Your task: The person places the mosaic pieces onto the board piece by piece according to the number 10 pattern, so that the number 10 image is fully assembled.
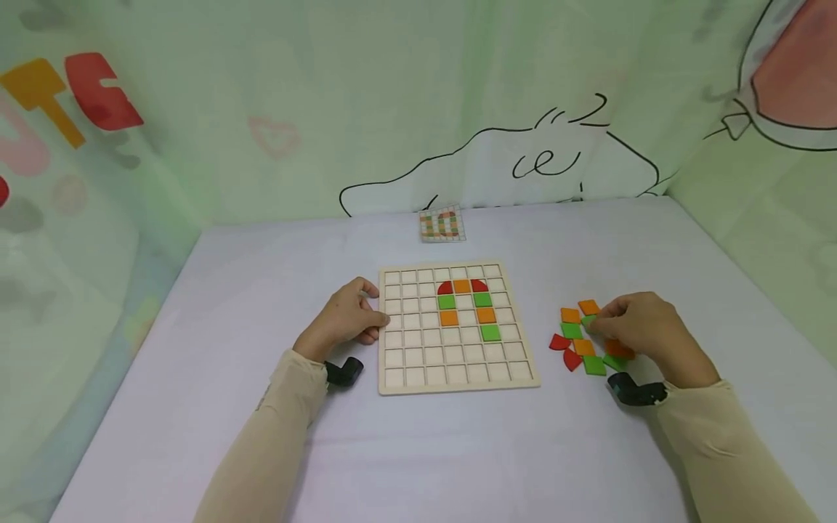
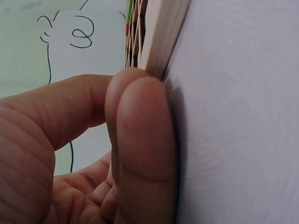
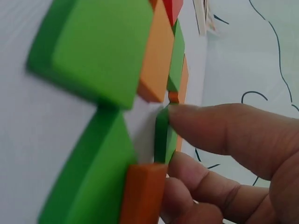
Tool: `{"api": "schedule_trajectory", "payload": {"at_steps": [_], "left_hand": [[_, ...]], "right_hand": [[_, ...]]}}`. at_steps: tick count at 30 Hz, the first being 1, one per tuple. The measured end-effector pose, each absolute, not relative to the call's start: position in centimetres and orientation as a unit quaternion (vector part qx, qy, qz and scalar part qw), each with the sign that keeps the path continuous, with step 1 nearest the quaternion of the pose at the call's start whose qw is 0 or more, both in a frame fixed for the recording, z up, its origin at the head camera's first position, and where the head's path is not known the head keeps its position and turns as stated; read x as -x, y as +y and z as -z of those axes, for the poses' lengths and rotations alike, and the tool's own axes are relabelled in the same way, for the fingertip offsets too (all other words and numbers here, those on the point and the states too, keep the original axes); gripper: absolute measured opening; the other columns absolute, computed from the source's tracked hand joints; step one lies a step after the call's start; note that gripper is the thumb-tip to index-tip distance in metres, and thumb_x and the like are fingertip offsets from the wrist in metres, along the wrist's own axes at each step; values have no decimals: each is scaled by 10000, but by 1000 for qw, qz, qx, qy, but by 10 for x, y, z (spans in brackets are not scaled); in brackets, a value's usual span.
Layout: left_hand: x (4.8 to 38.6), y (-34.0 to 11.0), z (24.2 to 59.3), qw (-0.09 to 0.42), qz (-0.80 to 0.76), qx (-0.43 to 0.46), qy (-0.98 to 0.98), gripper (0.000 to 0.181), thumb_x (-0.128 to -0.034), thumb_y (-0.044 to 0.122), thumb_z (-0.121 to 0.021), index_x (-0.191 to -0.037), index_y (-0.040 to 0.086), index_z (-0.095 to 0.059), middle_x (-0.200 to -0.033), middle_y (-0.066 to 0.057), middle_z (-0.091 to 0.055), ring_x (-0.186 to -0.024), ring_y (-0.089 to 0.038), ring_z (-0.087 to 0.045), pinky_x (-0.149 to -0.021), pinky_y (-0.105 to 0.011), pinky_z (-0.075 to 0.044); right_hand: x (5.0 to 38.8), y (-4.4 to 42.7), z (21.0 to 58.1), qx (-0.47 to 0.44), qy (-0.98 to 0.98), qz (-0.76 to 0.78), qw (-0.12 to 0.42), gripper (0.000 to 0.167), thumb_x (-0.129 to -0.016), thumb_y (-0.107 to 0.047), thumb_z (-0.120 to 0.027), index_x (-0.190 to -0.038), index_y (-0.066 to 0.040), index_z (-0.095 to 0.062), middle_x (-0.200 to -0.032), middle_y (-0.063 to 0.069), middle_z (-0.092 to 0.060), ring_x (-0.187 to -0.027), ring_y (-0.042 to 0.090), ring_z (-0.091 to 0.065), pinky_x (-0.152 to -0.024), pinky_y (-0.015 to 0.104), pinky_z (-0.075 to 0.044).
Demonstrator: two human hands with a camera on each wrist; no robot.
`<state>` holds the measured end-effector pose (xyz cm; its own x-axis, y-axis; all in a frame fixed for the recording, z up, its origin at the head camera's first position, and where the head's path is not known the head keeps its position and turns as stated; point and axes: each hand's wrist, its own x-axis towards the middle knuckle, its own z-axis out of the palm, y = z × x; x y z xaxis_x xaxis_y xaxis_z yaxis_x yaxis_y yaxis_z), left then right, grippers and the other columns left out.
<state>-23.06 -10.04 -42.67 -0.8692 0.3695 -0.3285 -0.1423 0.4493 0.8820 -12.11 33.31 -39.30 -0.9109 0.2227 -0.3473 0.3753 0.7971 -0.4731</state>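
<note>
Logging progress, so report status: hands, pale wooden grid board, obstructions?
Left hand touches board at left edge; right hand pinches flat green square tile. Board holds eight coloured tiles. No obstruction visible.

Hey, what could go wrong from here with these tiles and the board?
The right hand pinches a green tile close among loose tiles, so lifting it might knock its neighbours aside. The left hand touches the left edge of the board; a push there might shift it and perhaps jolt the placed tiles.
</note>
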Motion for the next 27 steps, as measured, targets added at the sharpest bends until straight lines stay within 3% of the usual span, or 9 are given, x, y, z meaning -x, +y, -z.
{"api": "schedule_trajectory", "payload": {"at_steps": [9,14,21,27], "left_hand": [[228,-100,426,242,-520,-67,817,485,-921,40,-767,-1319,43,-489,-898,-128,-608,-638,-170,-674,-610,-290,-635],[229,-98,426,240,-518,-66,818,479,-927,40,-767,-1319,45,-491,-900,-126,-605,-640,-174,-676,-603,-292,-633],[230,-98,426,240,-519,-63,818,485,-925,39,-765,-1323,41,-488,-907,-122,-594,-640,-171,-675,-601,-286,-631],[231,-98,428,240,-519,-59,818,482,-918,42,-767,-1311,50,-488,-913,-131,-601,-636,-173,-674,-612,-293,-635]], "right_hand": [[122,326,396,-158,936,294,110,357,-923,-269,-731,-1114,22,-650,-959,148,-666,-854,293,-570,-616,294,-498],[120,326,395,-134,930,328,101,380,-956,-263,-702,-1212,11,-641,-897,83,-690,-791,241,-615,-619,300,-498],[120,327,392,-134,900,400,107,416,-1038,-280,-614,-1301,42,-614,-961,61,-749,-836,201,-710,-712,294,-586],[122,316,389,-123,865,477,97,471,-1047,-294,-644,-1330,77,-579,-1003,56,-742,-821,164,-744,-758,266,-641]]}}
